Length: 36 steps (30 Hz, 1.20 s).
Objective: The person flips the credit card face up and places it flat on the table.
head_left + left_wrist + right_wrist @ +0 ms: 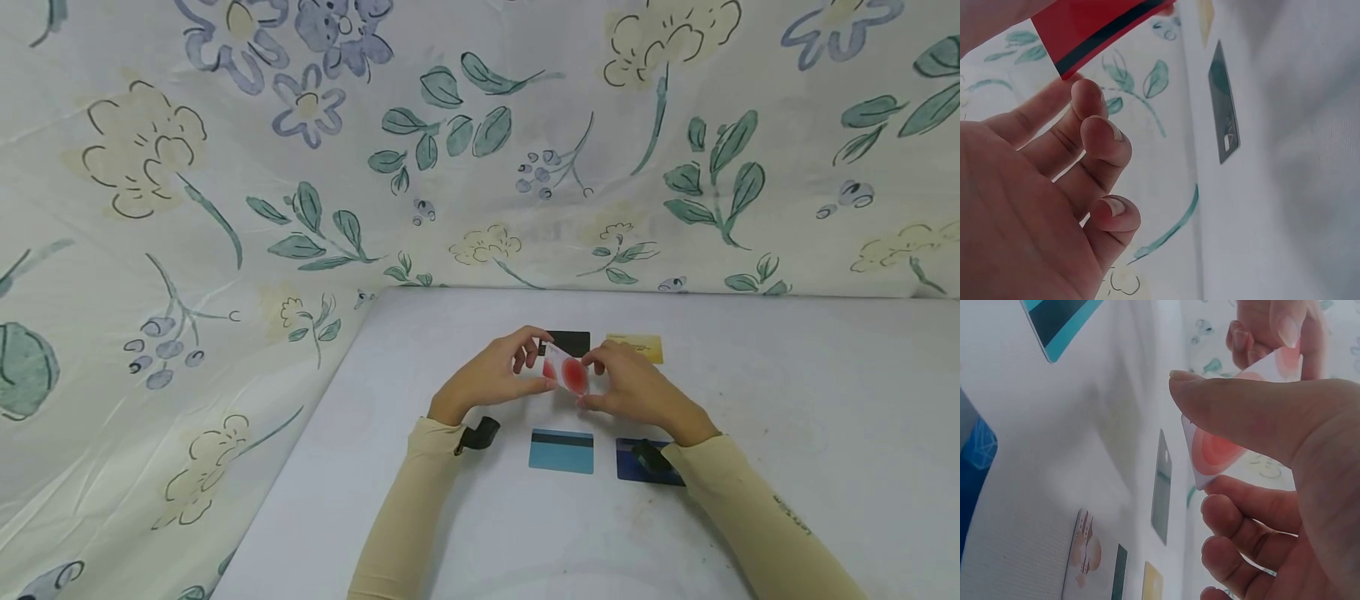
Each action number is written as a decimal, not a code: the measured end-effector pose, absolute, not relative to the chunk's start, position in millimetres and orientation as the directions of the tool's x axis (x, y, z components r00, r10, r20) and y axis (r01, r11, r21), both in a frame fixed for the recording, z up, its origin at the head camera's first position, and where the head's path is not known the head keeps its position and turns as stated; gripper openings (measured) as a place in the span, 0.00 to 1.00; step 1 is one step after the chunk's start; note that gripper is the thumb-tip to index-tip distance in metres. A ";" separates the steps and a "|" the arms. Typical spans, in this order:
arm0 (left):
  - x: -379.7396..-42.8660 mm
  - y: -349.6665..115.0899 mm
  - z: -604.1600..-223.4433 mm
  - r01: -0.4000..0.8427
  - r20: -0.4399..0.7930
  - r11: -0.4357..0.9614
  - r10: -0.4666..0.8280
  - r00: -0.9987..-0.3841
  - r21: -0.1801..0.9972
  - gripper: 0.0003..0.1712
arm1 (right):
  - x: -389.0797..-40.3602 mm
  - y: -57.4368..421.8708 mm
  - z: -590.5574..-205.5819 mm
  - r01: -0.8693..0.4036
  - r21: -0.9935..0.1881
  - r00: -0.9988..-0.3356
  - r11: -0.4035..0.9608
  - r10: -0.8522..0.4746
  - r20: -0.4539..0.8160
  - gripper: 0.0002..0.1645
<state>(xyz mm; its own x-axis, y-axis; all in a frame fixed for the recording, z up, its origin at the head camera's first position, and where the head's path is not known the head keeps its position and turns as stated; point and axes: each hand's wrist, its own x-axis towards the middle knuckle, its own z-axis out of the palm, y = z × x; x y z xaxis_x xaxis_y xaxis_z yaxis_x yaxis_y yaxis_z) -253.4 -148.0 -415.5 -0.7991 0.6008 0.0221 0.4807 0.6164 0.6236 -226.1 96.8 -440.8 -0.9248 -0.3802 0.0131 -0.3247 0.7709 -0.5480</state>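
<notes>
Both hands hold one bank card (567,372) between them, raised above the table. Its one face is white with red-orange circles; in the left wrist view its other face, a red card back (1094,34), carries a black stripe. My left hand (491,372) pinches the card's left end with thumb and index finger, its other fingers loosely bent. The right hand (637,385) pinches the opposite end, its thumb (1241,409) across the circled face. Just behind the hands lie a black card (570,342) and a gold card (645,347).
Nearer the body lie a light blue card (561,458) with a dark stripe and a dark blue card (627,467), partly under the right wrist. A patterned white card (1088,553) lies on the white table (465,533). Flowered cloth (525,225) hangs behind and at left.
</notes>
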 end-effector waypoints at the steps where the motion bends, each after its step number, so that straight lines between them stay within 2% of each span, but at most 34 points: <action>1: -253.2 -148.5 -415.0 0.478 0.020 0.618 0.599 -0.800 0.624 0.37 | -226.1 97.1 -440.8 -0.327 -0.549 -0.924 0.770 -0.381 0.016 0.34; 36: -253.5 -152.7 -416.5 0.422 -0.097 0.762 0.529 -0.843 0.491 0.33 | -226.3 101.5 -439.4 -0.316 -0.550 -0.927 0.773 -0.375 0.007 0.31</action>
